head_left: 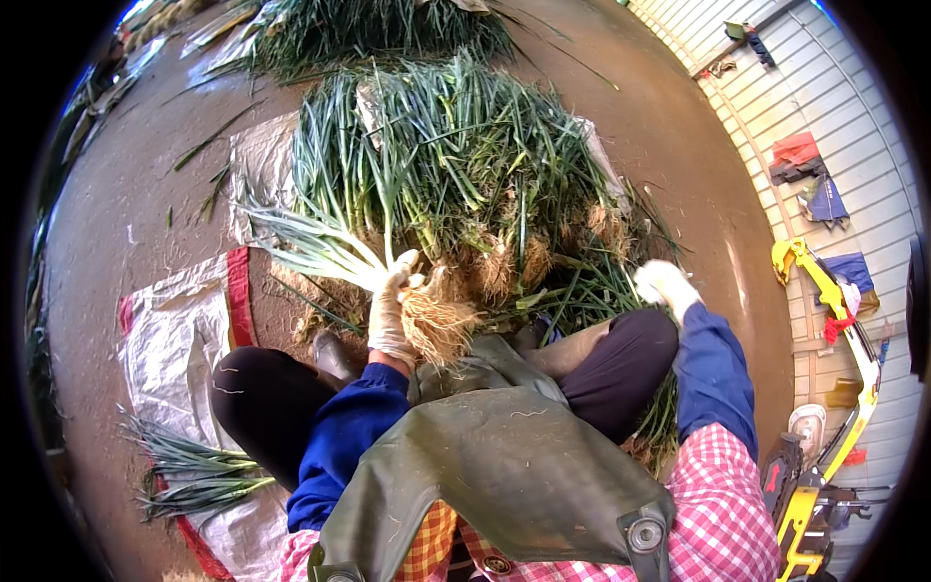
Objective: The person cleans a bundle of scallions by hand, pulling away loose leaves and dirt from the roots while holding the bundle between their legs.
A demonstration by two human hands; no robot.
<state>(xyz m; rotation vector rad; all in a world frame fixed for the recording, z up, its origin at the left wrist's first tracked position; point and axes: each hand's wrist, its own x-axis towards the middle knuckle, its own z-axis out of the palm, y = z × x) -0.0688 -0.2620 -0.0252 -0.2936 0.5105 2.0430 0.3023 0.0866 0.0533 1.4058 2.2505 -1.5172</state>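
Observation:
My left hand, in a pale glove, is closed round a few green onions. Their white stalks and long green leaves point to the far left, and a tangle of tan roots hangs out by my thumb side. Off to the right, my right hand, also gloved, is curled up over loose leaves; whatever its fingers hold, if anything, does not show. A large heap of green onions lies before me, with its root clumps turned toward me.
Trimmed green onions lie on a white sack with red edging at my left. Another heap stands farther back. Loose leaves litter the brown floor. At right, a yellow-framed machine stands by a ribbed wall. A green apron covers my lap.

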